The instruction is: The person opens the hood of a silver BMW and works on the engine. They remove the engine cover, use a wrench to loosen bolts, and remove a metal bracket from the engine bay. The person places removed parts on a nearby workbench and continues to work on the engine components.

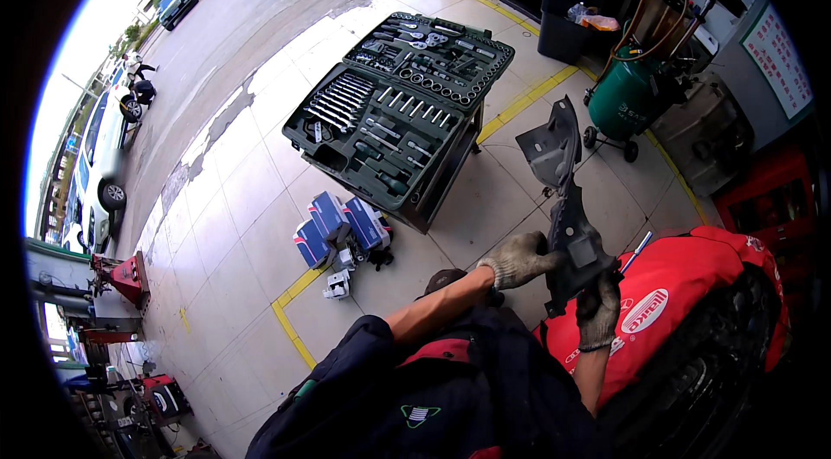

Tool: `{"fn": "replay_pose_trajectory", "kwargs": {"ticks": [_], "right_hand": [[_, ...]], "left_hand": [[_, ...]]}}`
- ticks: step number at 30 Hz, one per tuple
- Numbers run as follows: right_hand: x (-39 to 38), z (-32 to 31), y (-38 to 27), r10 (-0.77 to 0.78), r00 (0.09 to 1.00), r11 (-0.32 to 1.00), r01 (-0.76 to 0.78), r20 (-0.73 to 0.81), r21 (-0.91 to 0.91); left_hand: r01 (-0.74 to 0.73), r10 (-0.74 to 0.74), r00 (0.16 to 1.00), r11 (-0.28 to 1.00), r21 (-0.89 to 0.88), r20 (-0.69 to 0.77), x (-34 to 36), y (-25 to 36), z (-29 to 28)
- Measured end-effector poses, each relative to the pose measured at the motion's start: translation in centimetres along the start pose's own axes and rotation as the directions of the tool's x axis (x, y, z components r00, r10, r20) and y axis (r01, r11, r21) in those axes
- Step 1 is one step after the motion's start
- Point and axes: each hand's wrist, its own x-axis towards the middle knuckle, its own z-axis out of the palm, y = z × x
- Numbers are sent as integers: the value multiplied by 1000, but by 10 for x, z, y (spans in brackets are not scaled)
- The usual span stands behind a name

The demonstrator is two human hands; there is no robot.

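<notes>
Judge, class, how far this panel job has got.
Done: the dark plastic panel looks detached, lifted above the red fender cover. In hand: the left hand and right hand both grip its lower end. Left: nothing shows where it goes; the tool case lies open.

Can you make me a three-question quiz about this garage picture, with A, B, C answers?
1. Where do the blue boxes lie?
A. on the floor beside the tool case
B. on the red cover
C. inside the green tank

2. What colour is the tank on wheels?
A. yellow
B. green
C. white

3. How is the tool case?
A. shut
B. open
C. upside down

Answers: 1 A, the boxes sit on the tiles by the case's near corner. 2 B, its round body is green. 3 B, both halves lie spread, showing wrenches and sockets. Meanwhile the gloved left hand and right hand hold a dark panel over the red cover.
</notes>
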Motion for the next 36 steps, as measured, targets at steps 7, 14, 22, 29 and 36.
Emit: {"fn": "replay_pose_trajectory", "kwargs": {"ticks": [7,14,22,29,36], "right_hand": [[128,41,-42,54,994,999,-54,91,0],[224,46,-85,-39,998,994,35,-41,-102],[305,73,-118,-191,959,981,179,-210,-76],[430,122,-138,-274,920,960,244,-279,-140],[637,184,-208,-262,950,910,184,-171,-373]], "left_hand": [[-48,-48,989,789,-612,-139,51,-29,-76],[-220,-83,935,628,-747,-345,143,-19,-205],[-392,270,919,708,-588,-287,284,39,-315],[-308,230,951,757,-577,-206,447,97,-357],[-438,375,898,709,-553,-230,614,210,-401]]}}
